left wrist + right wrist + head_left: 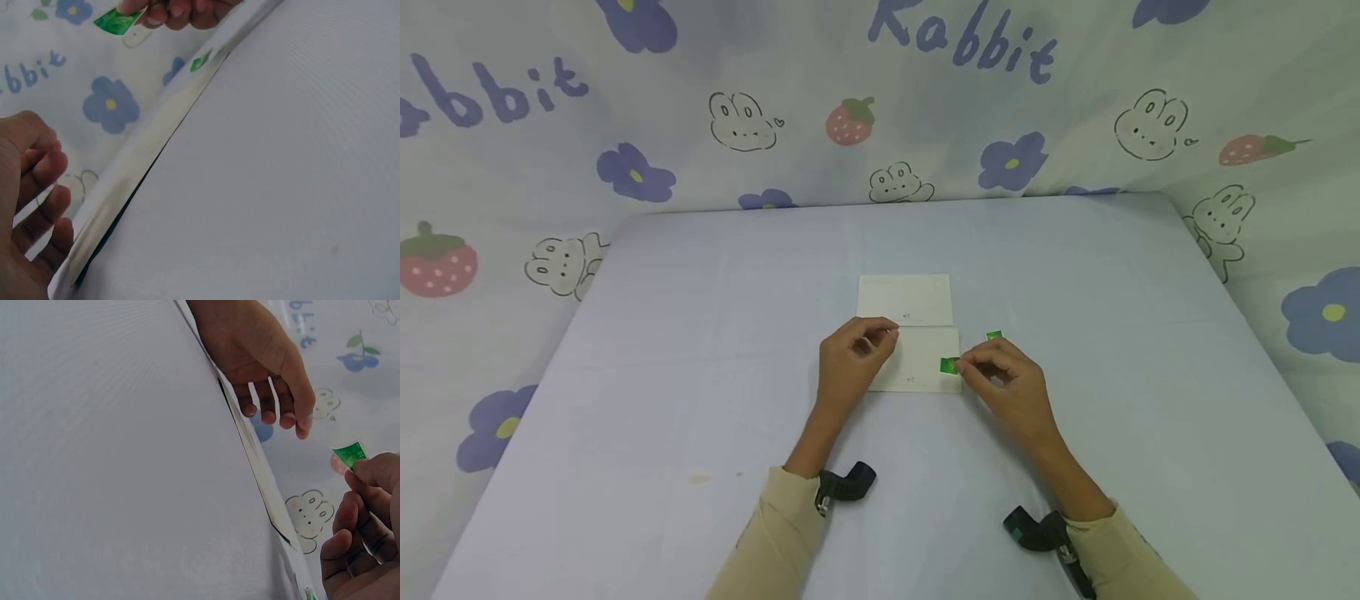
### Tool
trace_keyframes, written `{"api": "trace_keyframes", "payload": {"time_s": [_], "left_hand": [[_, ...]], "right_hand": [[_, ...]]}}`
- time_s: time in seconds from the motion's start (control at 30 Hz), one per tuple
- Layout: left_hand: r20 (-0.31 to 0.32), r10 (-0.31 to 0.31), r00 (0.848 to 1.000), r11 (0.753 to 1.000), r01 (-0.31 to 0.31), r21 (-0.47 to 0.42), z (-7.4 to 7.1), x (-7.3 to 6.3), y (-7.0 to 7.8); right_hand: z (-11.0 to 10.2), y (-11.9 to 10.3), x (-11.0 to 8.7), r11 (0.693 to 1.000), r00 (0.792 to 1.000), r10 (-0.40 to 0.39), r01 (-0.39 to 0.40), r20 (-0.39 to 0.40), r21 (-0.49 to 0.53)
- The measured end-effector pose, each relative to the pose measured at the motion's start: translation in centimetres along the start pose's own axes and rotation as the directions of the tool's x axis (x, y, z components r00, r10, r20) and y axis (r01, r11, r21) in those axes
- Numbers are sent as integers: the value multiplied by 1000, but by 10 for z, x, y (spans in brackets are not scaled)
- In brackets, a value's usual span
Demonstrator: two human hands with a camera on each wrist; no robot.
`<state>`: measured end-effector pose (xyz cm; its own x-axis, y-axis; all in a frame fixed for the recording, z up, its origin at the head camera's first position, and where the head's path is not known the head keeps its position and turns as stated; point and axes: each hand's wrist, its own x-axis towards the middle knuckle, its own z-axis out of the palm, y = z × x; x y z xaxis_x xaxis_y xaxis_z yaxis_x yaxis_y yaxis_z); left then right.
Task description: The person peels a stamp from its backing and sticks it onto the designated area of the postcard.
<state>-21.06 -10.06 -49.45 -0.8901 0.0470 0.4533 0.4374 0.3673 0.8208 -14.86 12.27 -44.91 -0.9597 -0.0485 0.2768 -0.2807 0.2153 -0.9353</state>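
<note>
Your right hand (1011, 383) pinches a small green piece (949, 366) between thumb and index finger, the other fingers curled loosely behind. In the head view the piece overlaps the right edge of the card's lower panel; both wrist views show it raised above that surface. Your left hand (850, 354) is relaxed and bears nothing visible: its fingers bend loosely over the left side of the card, thumb tip near the index fingertip. You cannot tell from these views whether it touches the card.

Between your hands, the cream card (917, 358) lies spread on the table, its two panels one beyond the other, divided by a line across the middle. Each panel bears a small mark near its lower edge, too small to read. A second green piece (994, 334) lies on the table to the right of the card, just beyond your right fingers.

At each of your wrists sits a black camera, left (850, 483) and right (1037, 533), at the cuff of a beige sleeve (775, 533). The pale table (700, 317) shows a tan stain (701, 479) at left front. Past its far edge hangs a white cloth (812, 67) printed with purple flowers, strawberries, rabbits and "Rabbit" lettering.
</note>
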Motion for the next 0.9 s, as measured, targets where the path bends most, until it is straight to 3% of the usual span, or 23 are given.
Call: {"api": "trace_keyframes", "payload": {"time_s": [0.9], "left_hand": [[-28,-18,999,999,17,-28,-4,11,-7]], "right_hand": [[2,1,2,1000,1000,-11,11,-7,10]]}}
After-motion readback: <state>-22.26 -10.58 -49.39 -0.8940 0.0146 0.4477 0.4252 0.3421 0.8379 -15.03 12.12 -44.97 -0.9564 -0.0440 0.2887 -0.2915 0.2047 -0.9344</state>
